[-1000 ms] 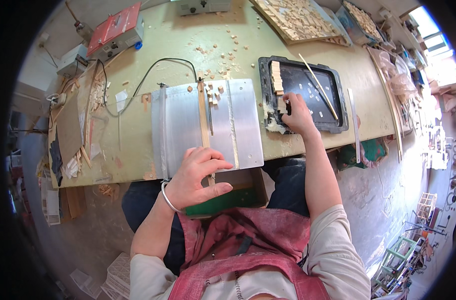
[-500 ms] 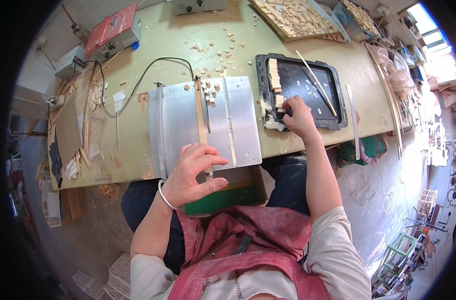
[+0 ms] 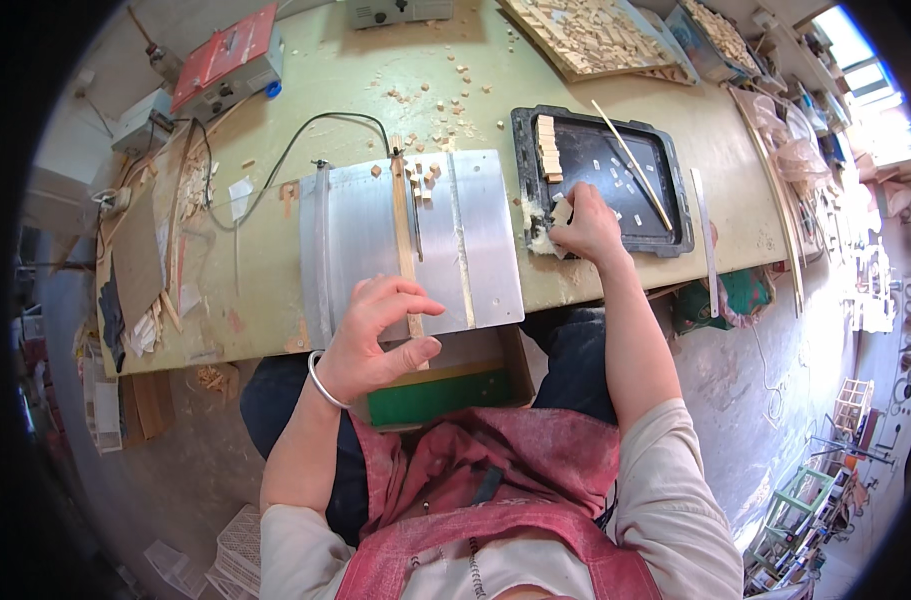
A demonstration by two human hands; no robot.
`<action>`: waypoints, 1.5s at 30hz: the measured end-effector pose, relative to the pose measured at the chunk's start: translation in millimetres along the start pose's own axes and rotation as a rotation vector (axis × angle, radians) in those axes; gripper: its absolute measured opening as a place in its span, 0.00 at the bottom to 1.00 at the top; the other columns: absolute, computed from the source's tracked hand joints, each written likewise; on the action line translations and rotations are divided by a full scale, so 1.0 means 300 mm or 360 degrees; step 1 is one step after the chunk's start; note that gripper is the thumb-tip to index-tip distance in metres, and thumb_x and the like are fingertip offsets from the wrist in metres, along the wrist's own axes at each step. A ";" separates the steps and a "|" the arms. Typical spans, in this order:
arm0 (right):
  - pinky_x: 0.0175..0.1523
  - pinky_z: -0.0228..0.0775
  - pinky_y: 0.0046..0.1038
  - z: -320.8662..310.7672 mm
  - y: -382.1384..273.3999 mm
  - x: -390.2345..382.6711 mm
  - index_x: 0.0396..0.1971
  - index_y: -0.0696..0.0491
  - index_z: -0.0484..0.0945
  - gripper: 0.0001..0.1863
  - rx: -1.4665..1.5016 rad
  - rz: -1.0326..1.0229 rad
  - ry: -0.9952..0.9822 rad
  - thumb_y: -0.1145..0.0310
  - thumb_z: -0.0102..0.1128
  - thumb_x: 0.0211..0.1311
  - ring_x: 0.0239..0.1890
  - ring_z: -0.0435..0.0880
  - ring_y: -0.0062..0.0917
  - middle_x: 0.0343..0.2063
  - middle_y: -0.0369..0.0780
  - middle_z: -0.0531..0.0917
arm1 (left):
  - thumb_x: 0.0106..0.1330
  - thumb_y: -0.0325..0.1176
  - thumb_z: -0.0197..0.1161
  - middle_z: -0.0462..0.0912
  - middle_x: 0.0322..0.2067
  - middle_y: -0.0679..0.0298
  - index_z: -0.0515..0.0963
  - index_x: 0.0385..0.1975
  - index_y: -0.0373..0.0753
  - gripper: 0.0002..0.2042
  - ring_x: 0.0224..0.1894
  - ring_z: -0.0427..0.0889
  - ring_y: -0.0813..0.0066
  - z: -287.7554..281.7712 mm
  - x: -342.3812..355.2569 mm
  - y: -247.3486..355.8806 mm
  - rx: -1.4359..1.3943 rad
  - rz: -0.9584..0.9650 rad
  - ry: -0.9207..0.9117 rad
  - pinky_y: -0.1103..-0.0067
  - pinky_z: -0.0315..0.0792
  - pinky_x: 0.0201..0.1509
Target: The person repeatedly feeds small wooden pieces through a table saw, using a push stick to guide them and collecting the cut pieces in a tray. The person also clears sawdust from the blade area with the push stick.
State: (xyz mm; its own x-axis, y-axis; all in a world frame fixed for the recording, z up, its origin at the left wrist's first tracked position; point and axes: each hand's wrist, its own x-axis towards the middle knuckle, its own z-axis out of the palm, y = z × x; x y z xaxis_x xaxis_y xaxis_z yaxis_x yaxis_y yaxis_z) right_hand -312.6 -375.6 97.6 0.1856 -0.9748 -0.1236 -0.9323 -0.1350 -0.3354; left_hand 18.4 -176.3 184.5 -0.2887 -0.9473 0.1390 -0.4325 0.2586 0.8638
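Note:
My right hand (image 3: pixel 588 224) pinches small pale wood blocks (image 3: pixel 559 212) at the near-left corner of a black tray (image 3: pixel 681 200), beside some sawdust (image 3: pixel 538 240). A row of blocks (image 3: pixel 549 150) lies along the tray's left side; a thin stick (image 3: pixel 632 163) and several small white pieces share it. My left hand (image 3: pixel 380 325), fingers curved and apart, holds nothing and hovers at the near part of a metal machine plate (image 3: pixel 485 270). Under its fingers runs a long wooden strip (image 3: pixel 403 220); several small cubes (image 3: pixel 423 185) lie on the plate beside that strip.
The green table (image 3: pixel 245 330) carries a red-lidded box (image 3: pixel 220 55), a black cable (image 3: pixel 325 118), boards (image 3: pixel 140 240), a board heaped with pieces (image 3: pixel 585 40) and a metal ruler (image 3: pixel 705 250). Below the plate is an open drawer (image 3: pixel 445 395).
My left hand has risen slightly toward the plate and left. My right hand has shifted a little leftward, moving the short group of blocks away from the longer row.

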 end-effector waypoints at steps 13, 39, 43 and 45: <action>0.52 0.69 0.40 -0.105 -0.527 -0.340 0.43 0.55 0.74 0.23 0.0152 -0.1005 0.0023 0.64 0.68 0.45 0.44 0.80 0.44 0.38 0.45 0.78 | 0.68 0.27 0.67 0.83 0.38 0.60 0.83 0.43 0.34 0.07 0.42 0.83 0.66 -0.054 -0.035 -0.016 0.0189 -0.0125 0.0471 0.74 0.74 0.52; 0.48 0.66 0.38 0.048 -0.497 -0.431 0.45 0.55 0.86 0.15 0.0384 -0.0894 0.0403 0.73 0.65 0.57 0.40 0.80 0.37 0.33 0.39 0.78 | 0.52 0.36 0.72 0.81 0.46 0.57 0.75 0.55 0.43 0.27 0.50 0.82 0.50 0.085 0.021 -0.002 0.0782 -0.0329 0.0331 0.59 0.72 0.52; 0.47 0.66 0.38 0.051 -0.500 -0.434 0.44 0.55 0.86 0.13 0.0409 -0.0867 0.0428 0.74 0.65 0.59 0.40 0.80 0.36 0.33 0.39 0.79 | 0.52 0.36 0.71 0.80 0.45 0.57 0.75 0.54 0.46 0.26 0.50 0.81 0.50 0.091 0.019 -0.010 0.0820 -0.0342 0.0294 0.59 0.72 0.51; 0.47 0.66 0.38 0.057 -0.501 -0.434 0.44 0.55 0.86 0.12 0.0419 -0.0876 0.0451 0.74 0.65 0.60 0.39 0.80 0.37 0.33 0.39 0.79 | 0.52 0.36 0.71 0.79 0.44 0.57 0.76 0.53 0.46 0.25 0.49 0.81 0.50 0.092 0.018 -0.012 0.0818 -0.0337 0.0302 0.59 0.71 0.51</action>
State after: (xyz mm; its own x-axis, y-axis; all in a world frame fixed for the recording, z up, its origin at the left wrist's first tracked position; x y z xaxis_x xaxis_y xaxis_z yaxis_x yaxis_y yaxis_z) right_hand -191.2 -225.2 148.2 0.4899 -0.7900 0.3686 -0.6117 -0.6128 -0.5003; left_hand -5.1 -177.1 168.7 -0.0135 -0.9934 0.1141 -0.8364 0.0738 0.5432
